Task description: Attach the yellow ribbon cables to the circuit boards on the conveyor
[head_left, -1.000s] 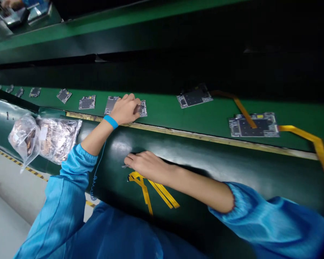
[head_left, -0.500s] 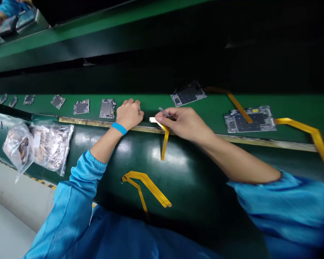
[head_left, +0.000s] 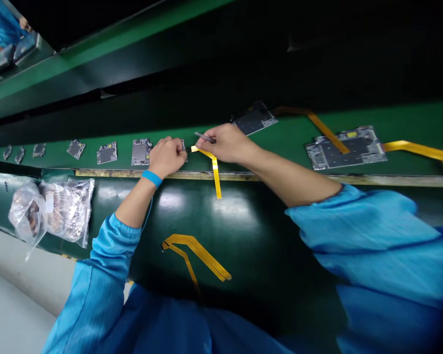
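Observation:
My left hand point(head_left: 167, 156), a blue band at its wrist, is closed over a circuit board point(head_left: 185, 151). Most of that board is hidden under the fingers; a strip shows at their right. Just beside it, my right hand point(head_left: 221, 142) pinches a yellow flex cable point(head_left: 216, 178) near its connector end. The cable's tail hangs down over the bench edge. A thin grey tool point(head_left: 205, 137) also sits in the right fingers. The connector end lies close to the board's right side; whether they touch I cannot tell.
More circuit boards point(head_left: 107, 153) lie in a row on the green belt to the left. At right, a board point(head_left: 349, 150) has a flex cable point(head_left: 421, 148) attached. Loose flex cables point(head_left: 195, 248) and plastic bags point(head_left: 68, 209) rest on the near bench. A co-worker's sleeve point(head_left: 7, 24) shows far left.
My right hand has moved left and up with the flex cable, bringing its end closer to my left hand. More of the board's right edge now shows beside the left fingers.

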### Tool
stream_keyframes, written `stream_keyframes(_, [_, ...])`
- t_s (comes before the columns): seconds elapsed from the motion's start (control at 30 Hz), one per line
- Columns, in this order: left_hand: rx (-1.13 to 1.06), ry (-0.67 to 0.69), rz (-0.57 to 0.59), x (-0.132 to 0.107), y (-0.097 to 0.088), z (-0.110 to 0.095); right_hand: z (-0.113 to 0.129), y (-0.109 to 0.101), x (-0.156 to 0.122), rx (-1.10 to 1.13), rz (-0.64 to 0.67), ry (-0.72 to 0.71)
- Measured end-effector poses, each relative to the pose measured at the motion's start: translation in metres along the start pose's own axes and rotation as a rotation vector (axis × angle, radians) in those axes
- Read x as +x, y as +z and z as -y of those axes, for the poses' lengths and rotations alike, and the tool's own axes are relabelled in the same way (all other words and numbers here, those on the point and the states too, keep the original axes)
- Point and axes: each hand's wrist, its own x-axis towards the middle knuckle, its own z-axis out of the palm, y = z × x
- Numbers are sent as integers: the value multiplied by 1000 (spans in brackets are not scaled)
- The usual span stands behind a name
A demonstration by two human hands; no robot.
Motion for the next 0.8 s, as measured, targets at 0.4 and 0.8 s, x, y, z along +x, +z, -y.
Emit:
stream_keyframes(0.4, [15,409,-86,-35,14,32,-3,4,-4,-107,-30,43])
stream_keyframes(0.8, [210,434,12,-46,21,26,-6,-5,-8,-248,-22,16])
